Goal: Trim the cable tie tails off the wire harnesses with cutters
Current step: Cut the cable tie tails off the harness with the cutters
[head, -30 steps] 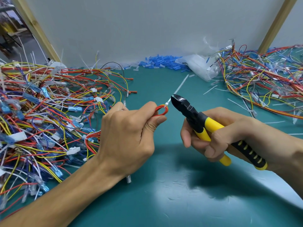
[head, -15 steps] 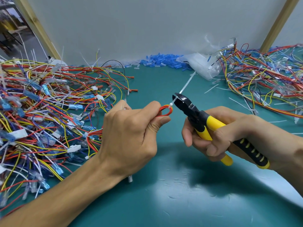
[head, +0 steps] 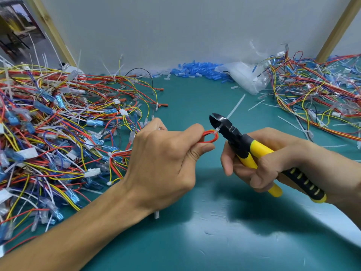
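My left hand [head: 166, 157] grips a wire harness, and a small red wire loop [head: 210, 136] sticks out past its thumb. A white cable tie sits on that loop, and its long tail [head: 235, 106] runs up and to the right. My right hand [head: 259, 163] holds the yellow-and-black cutters [head: 246, 147] by the handles. The black jaws [head: 218, 123] sit around the tie right at the loop, with the tail passing between them.
A big tangle of red, yellow and blue harnesses [head: 58, 133] covers the left of the green mat [head: 195, 231]. Another pile [head: 320, 94] lies at the right. Blue terminal sleeves [head: 199, 70] and a clear plastic bag [head: 244, 77] lie by the back wall. Cut tie tails [head: 256, 105] are scattered nearby.
The cutters moved left and closer to the red loop. Their jaws now sit around the tie tail at the loop, where before they were just beside it.
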### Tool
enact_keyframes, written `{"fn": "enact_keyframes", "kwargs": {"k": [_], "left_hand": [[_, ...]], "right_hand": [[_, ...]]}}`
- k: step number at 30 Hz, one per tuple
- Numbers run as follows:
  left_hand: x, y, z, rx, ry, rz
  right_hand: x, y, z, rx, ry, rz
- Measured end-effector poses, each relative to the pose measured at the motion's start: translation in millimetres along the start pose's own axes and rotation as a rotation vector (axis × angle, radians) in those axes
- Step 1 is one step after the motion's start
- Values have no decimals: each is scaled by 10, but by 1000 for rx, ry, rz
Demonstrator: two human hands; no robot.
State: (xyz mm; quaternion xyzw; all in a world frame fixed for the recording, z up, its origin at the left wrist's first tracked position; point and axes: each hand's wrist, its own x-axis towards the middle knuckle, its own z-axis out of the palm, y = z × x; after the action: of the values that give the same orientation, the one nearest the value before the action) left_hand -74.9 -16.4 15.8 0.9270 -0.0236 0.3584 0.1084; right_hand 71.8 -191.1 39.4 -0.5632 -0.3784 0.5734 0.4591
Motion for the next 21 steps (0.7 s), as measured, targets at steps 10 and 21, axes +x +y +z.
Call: {"fn": "enact_keyframes", "kwargs": {"k": [10,21], "left_hand": [[-4,-69,9,-25,-35,29],[8,-76,22,30,18,-6]], "right_hand": [[-70,45,69,-416,208,-129],[48,76,122,-495,284,-137]]}}
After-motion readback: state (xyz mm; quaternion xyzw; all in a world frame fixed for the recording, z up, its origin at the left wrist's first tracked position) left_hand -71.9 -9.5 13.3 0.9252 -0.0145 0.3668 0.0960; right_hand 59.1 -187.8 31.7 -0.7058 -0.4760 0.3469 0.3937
